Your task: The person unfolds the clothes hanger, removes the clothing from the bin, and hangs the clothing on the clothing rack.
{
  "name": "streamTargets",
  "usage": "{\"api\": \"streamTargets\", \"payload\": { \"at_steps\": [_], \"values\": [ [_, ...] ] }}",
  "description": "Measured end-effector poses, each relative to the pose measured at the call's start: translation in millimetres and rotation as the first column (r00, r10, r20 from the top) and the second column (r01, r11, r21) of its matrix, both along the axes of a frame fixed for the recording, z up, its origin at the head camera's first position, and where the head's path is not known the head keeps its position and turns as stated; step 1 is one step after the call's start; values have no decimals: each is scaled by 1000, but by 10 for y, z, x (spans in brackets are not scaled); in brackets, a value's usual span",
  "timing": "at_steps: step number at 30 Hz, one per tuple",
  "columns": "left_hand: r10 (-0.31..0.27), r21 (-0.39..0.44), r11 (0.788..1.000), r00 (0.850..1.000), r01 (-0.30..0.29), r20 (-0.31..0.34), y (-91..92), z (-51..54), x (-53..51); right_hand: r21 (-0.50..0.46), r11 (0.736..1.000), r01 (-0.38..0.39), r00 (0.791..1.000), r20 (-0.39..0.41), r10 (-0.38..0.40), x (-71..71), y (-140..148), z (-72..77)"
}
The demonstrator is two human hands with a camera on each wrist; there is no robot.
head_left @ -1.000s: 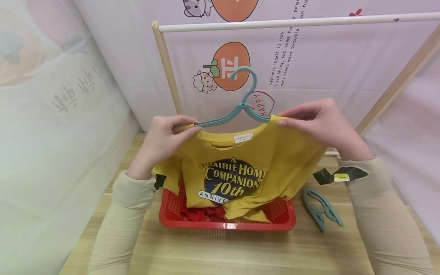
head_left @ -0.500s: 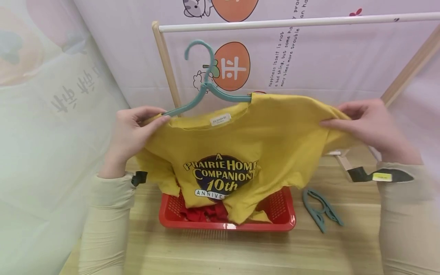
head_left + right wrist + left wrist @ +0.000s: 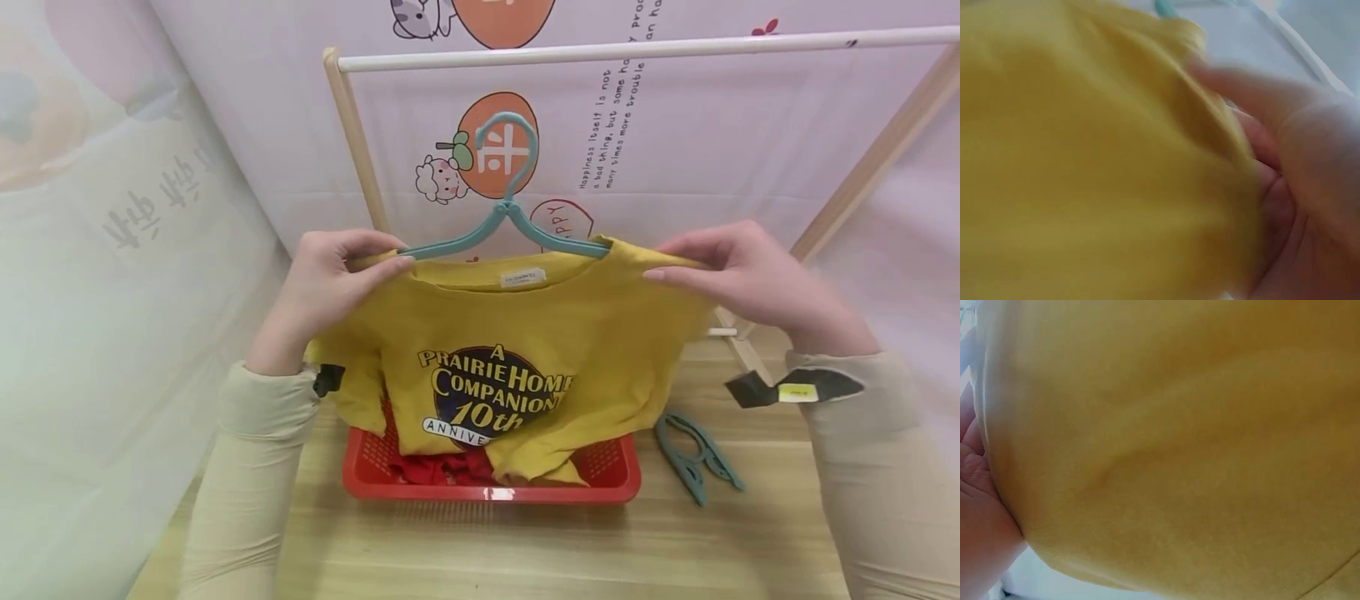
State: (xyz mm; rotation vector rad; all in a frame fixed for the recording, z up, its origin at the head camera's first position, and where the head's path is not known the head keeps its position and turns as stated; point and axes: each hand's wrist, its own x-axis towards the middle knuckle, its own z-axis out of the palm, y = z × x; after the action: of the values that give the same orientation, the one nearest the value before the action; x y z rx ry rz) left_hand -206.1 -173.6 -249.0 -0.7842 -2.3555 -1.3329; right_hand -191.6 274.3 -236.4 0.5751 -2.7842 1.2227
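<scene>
A yellow T-shirt (image 3: 480, 325) with dark lettering hangs between both hands, a teal clothes hanger (image 3: 507, 212) inside its neck with the hook pointing up. My left hand (image 3: 333, 279) pinches the shirt's left shoulder together with the hanger's left arm. On the other side, my right hand (image 3: 750, 271) pinches the right shoulder cloth, beyond where the hanger's arm goes under the fabric. Yellow cloth (image 3: 1166, 450) fills most of the left wrist view. In the right wrist view the thumb (image 3: 1254, 87) presses on the sleeve cloth, blurred.
Below the shirt, a red basket (image 3: 491, 493) holds red cloth (image 3: 442, 468); the shirt's hem hangs into it. A folded teal hanger (image 3: 697, 458) lies on the wooden table (image 3: 480, 550) at right. Behind stands a rack with a white rail (image 3: 600, 54) and wooden legs.
The shirt and hanger swung left and up with both hands, the right hand pulling the shoulder wide. Since then they have come back right and down, and the hands are closer together.
</scene>
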Motion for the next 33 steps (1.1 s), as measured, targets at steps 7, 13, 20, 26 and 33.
{"api": "streamTargets", "payload": {
  "at_steps": [7, 13, 20, 26, 33],
  "values": [
    [29, 0, 1000, 995, -29, -101, 93, -108, -123, -18, 998, 54, 988, -145, -56, 4, -43, -78],
    [151, -48, 981, 892, -189, -427, 170, -189, -245, -89, 989, 118, 980, -149, -130, 55, 75, -32],
    [194, -89, 952, 806, -292, -559, 526, -195, -440, -168, 971, 169, 978, -93, -186, 113, 187, 39],
    [166, -93, 962, 823, -255, -543, 850, -65, -685, -196, 952, 235, 964, -80, -254, 141, 359, 161],
    [146, -158, 954, 854, -255, -499, 1241, 211, -962, -267, 907, 325, 931, -75, -356, 67, 668, 383]
  ]
}}
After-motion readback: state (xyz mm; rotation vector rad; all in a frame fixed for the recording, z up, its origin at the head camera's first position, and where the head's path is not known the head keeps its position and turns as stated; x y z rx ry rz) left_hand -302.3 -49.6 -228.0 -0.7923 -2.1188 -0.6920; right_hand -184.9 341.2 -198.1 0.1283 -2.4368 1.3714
